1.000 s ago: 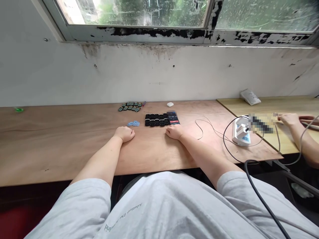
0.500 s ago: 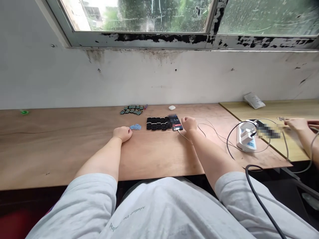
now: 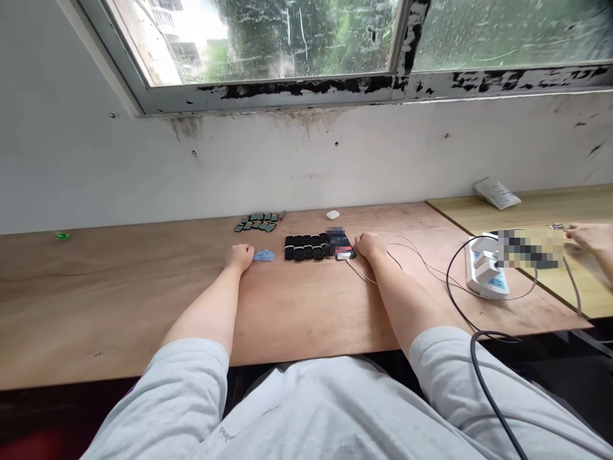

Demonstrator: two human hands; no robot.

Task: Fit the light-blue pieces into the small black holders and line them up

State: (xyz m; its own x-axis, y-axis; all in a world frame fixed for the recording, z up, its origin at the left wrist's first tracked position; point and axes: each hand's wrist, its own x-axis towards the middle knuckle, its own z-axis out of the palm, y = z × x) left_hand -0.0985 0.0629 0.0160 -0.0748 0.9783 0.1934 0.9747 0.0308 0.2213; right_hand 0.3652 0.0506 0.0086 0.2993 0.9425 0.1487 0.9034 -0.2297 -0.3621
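My left hand (image 3: 239, 257) rests on the wooden table (image 3: 306, 306) as a closed fist. Just right of its knuckles lies a small cluster of light blue pieces (image 3: 264, 255). Two rows of black plastic parts (image 3: 305, 247) sit in the middle, close to a phone (image 3: 345, 246) whose screen is lit and partly blurred out. Beside the phone's right edge, my right hand (image 3: 370, 245) is likewise curled into a fist on the table. Nothing shows in either hand. Farther back lie several small green boards (image 3: 258, 222) in two rows.
A white earbud-style case (image 3: 332, 214) and a small purple item (image 3: 282, 216) lie near the wall. On the right stands a white power strip (image 3: 486, 268) with plugs and trailing cables. Another person's hand (image 3: 591, 237) works at the adjoining table, near a white packet (image 3: 497, 193).
The view has tilted and shifted slightly. Both my fists stay beside the same things. The other person's hand has moved to the right.
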